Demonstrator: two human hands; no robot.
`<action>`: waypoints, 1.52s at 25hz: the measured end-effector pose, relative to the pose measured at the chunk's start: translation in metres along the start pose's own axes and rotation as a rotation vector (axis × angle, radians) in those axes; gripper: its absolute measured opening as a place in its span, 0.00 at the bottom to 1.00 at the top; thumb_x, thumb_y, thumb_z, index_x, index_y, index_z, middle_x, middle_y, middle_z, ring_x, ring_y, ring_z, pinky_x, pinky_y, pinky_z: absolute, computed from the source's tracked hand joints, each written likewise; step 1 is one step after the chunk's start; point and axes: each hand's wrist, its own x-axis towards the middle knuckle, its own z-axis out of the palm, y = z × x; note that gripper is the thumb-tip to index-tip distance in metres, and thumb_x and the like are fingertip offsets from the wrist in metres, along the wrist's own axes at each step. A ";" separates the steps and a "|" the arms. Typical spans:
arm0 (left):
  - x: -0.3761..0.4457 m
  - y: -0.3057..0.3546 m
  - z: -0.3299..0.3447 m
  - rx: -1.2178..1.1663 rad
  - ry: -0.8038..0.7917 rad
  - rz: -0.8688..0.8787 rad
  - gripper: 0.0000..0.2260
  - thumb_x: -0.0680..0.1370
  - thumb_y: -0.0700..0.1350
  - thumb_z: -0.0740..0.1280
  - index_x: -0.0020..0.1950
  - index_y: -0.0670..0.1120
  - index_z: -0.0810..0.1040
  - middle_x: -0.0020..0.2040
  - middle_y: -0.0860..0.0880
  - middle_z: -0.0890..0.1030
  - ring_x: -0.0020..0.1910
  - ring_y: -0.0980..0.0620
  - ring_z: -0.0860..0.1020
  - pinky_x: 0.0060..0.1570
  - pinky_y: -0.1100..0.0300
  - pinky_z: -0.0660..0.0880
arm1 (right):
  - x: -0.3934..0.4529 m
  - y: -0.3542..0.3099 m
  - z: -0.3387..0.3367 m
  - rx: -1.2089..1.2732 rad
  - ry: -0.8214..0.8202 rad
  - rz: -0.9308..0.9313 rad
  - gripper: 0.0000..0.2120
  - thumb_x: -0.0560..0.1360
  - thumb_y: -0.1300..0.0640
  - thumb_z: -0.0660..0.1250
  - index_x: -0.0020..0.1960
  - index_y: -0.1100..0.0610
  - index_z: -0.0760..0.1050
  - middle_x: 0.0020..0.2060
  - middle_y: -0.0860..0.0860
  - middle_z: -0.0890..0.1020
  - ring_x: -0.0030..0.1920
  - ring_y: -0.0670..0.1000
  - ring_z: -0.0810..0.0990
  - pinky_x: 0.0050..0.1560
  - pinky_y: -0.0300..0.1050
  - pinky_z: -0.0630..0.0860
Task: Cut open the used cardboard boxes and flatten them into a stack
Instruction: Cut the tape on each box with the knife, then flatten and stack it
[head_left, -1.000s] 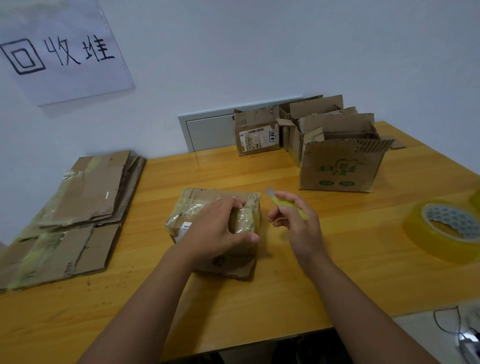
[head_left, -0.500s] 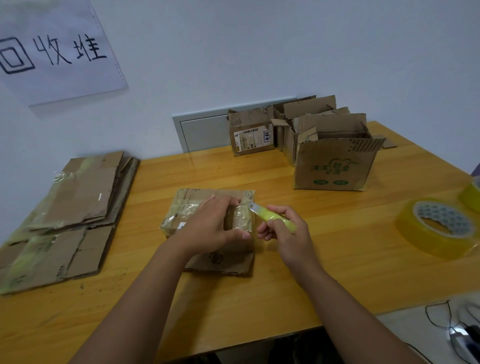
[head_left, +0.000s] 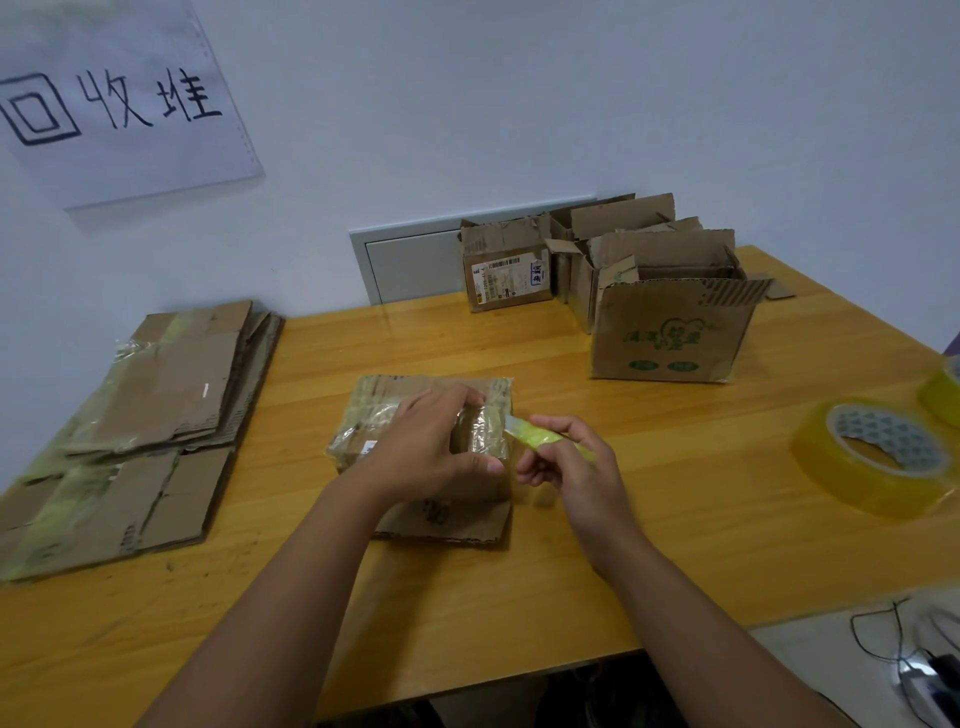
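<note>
We note taped box (head_left: 415, 415) at table (head_left: 649, 519) centre. Left hand (head_left: 421, 452) clasps box top, fingers curled over far edge, thumb on near side. Right hand (head_left: 571, 467) grips yellow-green cutter (head_left: 540, 435), tip touching box's right edge. Flattened stack (head_left: 145, 426) lies well left; open boxes (head_left: 665, 312) stand behind; tape roll (head_left: 878, 457) at right.

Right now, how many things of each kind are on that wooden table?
Taped box under the hands: 1
Open boxes at the back, label box, green-print box, and at least one between: 3
Flattened cardboard stack: 1
Yellow tape rolls: 2
Yellow-green cutter: 1
Total: 8
</note>
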 end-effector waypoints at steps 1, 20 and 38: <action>0.000 0.000 0.000 -0.003 0.010 0.003 0.34 0.67 0.64 0.73 0.68 0.55 0.66 0.69 0.54 0.70 0.69 0.48 0.63 0.64 0.51 0.65 | -0.002 0.000 -0.001 0.010 0.004 -0.010 0.14 0.77 0.69 0.57 0.53 0.57 0.77 0.33 0.56 0.81 0.35 0.51 0.79 0.36 0.42 0.76; 0.002 0.002 -0.004 0.025 0.028 0.009 0.33 0.65 0.64 0.75 0.63 0.58 0.65 0.60 0.57 0.69 0.59 0.54 0.62 0.51 0.54 0.63 | -0.010 0.008 -0.024 0.062 -0.019 -0.053 0.13 0.70 0.61 0.59 0.48 0.59 0.80 0.30 0.58 0.80 0.32 0.55 0.77 0.35 0.46 0.75; -0.024 -0.007 -0.029 -0.005 -0.219 0.003 0.25 0.68 0.66 0.62 0.65 0.72 0.66 0.77 0.64 0.46 0.76 0.54 0.44 0.73 0.41 0.50 | 0.041 -0.005 0.002 -0.607 -0.064 -0.173 0.17 0.78 0.51 0.66 0.67 0.45 0.71 0.52 0.41 0.83 0.35 0.40 0.80 0.33 0.41 0.78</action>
